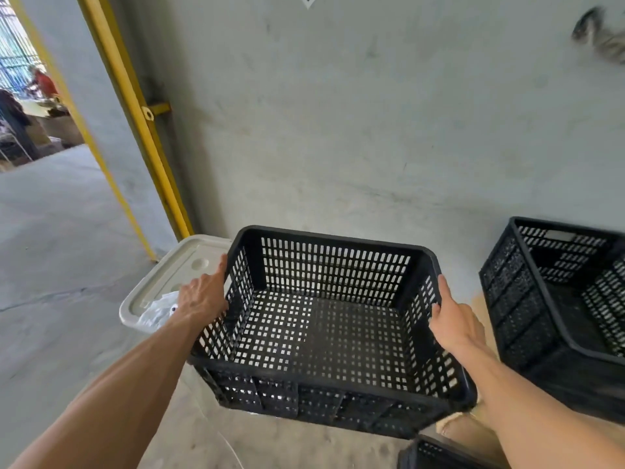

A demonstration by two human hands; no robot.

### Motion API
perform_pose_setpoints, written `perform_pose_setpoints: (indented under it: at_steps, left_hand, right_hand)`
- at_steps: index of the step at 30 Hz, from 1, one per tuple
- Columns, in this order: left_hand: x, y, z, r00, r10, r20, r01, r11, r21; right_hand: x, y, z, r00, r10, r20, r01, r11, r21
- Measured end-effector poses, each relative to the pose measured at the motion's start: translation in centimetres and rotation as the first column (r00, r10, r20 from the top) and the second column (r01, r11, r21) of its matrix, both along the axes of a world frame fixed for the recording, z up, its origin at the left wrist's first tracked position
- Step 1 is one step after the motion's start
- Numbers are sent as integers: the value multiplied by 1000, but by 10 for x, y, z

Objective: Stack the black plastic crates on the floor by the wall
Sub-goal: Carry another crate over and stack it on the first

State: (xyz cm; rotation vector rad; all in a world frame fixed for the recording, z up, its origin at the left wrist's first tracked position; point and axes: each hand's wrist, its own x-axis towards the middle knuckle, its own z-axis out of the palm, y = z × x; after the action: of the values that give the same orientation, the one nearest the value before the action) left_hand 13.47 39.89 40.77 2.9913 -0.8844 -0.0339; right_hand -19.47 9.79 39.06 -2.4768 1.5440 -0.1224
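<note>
A black perforated plastic crate is held up in front of me, open side up and empty. My left hand grips its left wall from outside. My right hand grips its right wall, thumb along the rim. A second black crate stands on the floor by the wall at the right. The corner of a third black crate shows at the bottom edge, below the held one.
A white lidded tub sits on the floor at the left, partly behind my left hand, with a crumpled white bag on it. A grey wall rises straight ahead. A yellow door frame opens at the left, people far beyond it.
</note>
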Motion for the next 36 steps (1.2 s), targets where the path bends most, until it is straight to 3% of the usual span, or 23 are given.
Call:
perform_pose_setpoints:
  at_steps: [12,18,29,36]
  left_hand:
    - [-115,18,-53,978,-72,-195,69,997,-24]
    - [-192,-2,-66,974,-118,-194,143,982,120]
    - [-364,-54,-109,966,-153,-206,188,968,163]
    - [-440,-106,-180,952,-200,-232,235,963,135]
  right_hand:
    - [-145,45,-54,993,-109,-45,111,993,34]
    - [-230,48,-78,985,-158,-65,163,983,81]
    - [-421,16,-109,975,-206,-83,215,968,128]
    - [-510,-20,-155,951,-261,-168,282,952,120]
